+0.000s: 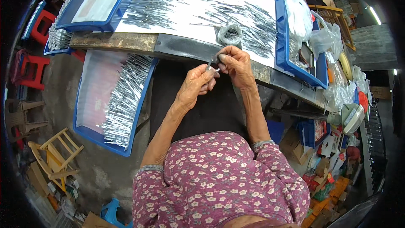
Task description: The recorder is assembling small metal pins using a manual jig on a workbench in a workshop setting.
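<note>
Over the near edge of the table, my two hands meet close together. My left hand [196,82] is closed, pinching a thin grey piece [210,62] that sticks up past its fingertips. Beside it my right hand [237,64] has thumb and forefinger pressed together near that piece's end; what they hold is too small to make out. Just beyond the right hand stands a small container lined with clear plastic [230,35], holding tiny dark bits. Long, thin silvery-grey pieces [257,27] lie heaped around it, with another heap [154,6] farther left.
Below the table at left, a blue tray [130,143] holds many silvery strips. Another blue tray [109,25] with a white liner sits on the table's left. At right stands a blue bin [282,52] with plastic bags. Red stools [33,69] and a wooden chair [55,156] are left.
</note>
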`<state>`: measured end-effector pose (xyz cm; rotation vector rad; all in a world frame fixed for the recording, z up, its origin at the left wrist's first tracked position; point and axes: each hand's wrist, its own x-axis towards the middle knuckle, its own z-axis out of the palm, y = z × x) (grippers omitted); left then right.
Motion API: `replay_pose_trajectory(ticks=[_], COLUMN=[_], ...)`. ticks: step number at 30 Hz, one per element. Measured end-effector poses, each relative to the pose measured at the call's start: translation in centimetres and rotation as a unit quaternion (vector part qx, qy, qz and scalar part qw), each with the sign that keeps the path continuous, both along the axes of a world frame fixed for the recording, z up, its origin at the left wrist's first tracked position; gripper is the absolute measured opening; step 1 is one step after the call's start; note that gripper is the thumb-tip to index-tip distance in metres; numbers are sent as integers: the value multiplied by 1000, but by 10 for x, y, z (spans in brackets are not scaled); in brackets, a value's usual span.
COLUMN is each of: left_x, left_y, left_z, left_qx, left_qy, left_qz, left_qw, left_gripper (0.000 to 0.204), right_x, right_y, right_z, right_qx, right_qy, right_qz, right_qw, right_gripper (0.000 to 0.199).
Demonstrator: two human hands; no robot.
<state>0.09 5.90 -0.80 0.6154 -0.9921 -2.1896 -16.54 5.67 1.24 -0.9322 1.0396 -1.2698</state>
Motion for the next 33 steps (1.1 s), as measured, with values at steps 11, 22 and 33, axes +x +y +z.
replay_pose_trajectory(ticks=[11, 22, 33], left_x=[2, -10, -10], left_y=[0, -9, -26], left_z=[8, 7, 13], left_qx=[-99, -50, -64], left_qy=[-96, -35, -26], left_qz=[71, 107, 156], left_qw=[988, 992, 985], left_gripper=[33, 29, 25], right_x=[-29, -38, -35], right_y=[2, 3, 6], right_z=[-7, -17, -16], right_qx=[-46, -68, -68], right_qy=[60, 232, 251], right_qz=[-107, -187, -199], right_qw=[991, 952, 945], right_gripper=[10, 9, 6])
